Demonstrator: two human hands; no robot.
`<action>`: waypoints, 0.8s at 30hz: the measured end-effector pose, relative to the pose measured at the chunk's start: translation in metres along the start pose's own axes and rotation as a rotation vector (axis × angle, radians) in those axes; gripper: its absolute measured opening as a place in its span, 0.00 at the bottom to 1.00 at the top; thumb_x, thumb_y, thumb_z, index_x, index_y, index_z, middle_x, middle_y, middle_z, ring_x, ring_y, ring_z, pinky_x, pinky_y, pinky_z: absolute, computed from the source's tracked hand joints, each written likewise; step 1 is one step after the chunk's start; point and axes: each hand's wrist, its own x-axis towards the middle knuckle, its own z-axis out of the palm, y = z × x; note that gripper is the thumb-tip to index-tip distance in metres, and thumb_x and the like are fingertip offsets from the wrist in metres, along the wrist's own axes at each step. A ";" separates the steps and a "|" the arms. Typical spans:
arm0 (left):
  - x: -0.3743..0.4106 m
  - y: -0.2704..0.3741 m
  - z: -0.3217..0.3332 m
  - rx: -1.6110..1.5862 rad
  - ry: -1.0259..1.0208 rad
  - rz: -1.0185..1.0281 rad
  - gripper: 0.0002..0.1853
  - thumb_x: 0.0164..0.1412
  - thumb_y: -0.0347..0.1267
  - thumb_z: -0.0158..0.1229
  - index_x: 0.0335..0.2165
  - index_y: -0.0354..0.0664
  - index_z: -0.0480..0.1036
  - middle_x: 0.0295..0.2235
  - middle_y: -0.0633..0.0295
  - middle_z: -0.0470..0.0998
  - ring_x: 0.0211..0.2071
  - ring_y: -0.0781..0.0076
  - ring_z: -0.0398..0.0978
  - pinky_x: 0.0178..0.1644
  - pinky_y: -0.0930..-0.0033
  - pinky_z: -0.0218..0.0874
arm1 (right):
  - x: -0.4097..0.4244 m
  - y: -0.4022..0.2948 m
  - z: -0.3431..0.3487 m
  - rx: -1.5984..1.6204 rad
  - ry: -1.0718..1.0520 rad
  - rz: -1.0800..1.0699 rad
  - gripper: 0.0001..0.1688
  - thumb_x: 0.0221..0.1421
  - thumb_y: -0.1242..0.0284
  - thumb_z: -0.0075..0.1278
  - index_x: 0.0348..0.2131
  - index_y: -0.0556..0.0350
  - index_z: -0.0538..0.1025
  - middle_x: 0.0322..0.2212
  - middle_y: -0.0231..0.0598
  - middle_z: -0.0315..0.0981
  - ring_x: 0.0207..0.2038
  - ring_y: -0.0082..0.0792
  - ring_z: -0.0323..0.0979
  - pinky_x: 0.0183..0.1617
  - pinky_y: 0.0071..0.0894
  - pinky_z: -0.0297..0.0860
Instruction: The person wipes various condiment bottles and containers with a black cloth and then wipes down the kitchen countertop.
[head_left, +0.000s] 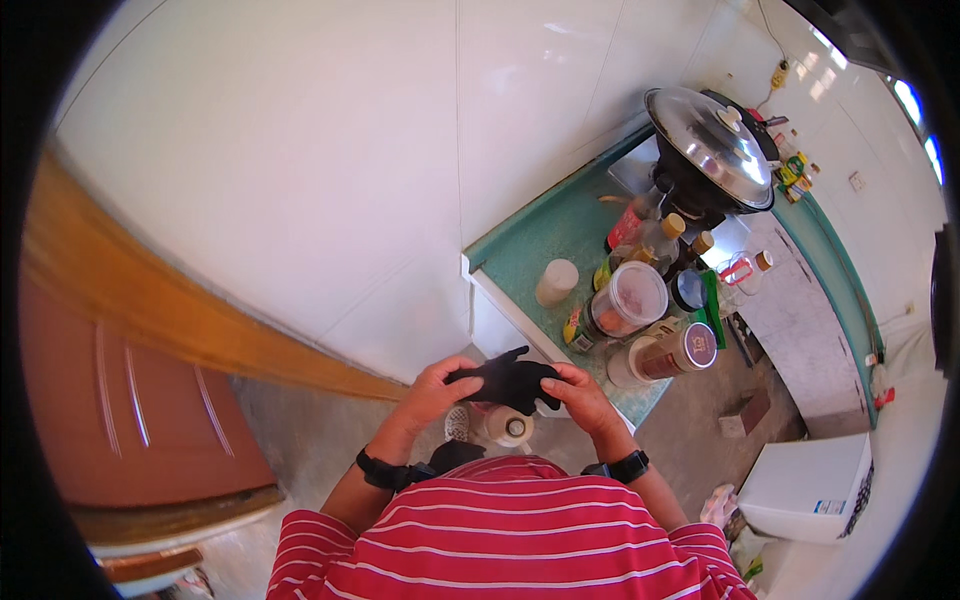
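Note:
A black cloth glove is stretched between my two hands in front of my body. My left hand pinches one end of it between thumb and fingers. At the other end, my right hand grips the fabric the same way. Several glove fingers hang or stick out from the bunched cloth. Just beyond my right hand is the corner of a green countertop. A light-coloured lidded container stands below the glove, partly hidden by it.
Jars and bottles crowd the counter, among them a clear plastic jar and a brown-lidded canister. Behind them sits a wok with a metal lid. A brown door stands at left. On the floor at right are a brick and a white box-shaped appliance.

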 end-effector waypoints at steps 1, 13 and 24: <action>0.009 0.008 -0.009 0.025 0.006 0.027 0.10 0.56 0.30 0.58 0.38 0.38 0.72 0.32 0.70 0.73 0.34 0.83 0.68 0.40 0.78 0.62 | 0.004 -0.003 0.002 -0.051 0.052 -0.040 0.16 0.55 0.70 0.53 0.42 0.58 0.75 0.36 0.28 0.74 0.38 0.21 0.69 0.46 0.22 0.65; 0.116 0.046 -0.001 0.005 0.484 0.490 0.16 0.57 0.28 0.59 0.43 0.33 0.69 0.36 0.64 0.74 0.35 0.80 0.71 0.39 0.78 0.63 | -0.023 0.074 -0.057 -1.244 0.735 -0.516 0.09 0.46 0.75 0.55 0.33 0.52 0.76 0.33 0.42 0.73 0.40 0.46 0.70 0.45 0.43 0.64; 0.267 -0.006 0.007 1.497 0.488 0.949 0.26 0.49 0.25 0.51 0.50 0.36 0.64 0.45 0.53 0.67 0.48 0.55 0.64 0.55 0.57 0.55 | -0.012 0.086 -0.096 -1.379 0.448 -0.474 0.24 0.42 0.71 0.58 0.43 0.49 0.73 0.44 0.41 0.65 0.49 0.46 0.63 0.52 0.46 0.61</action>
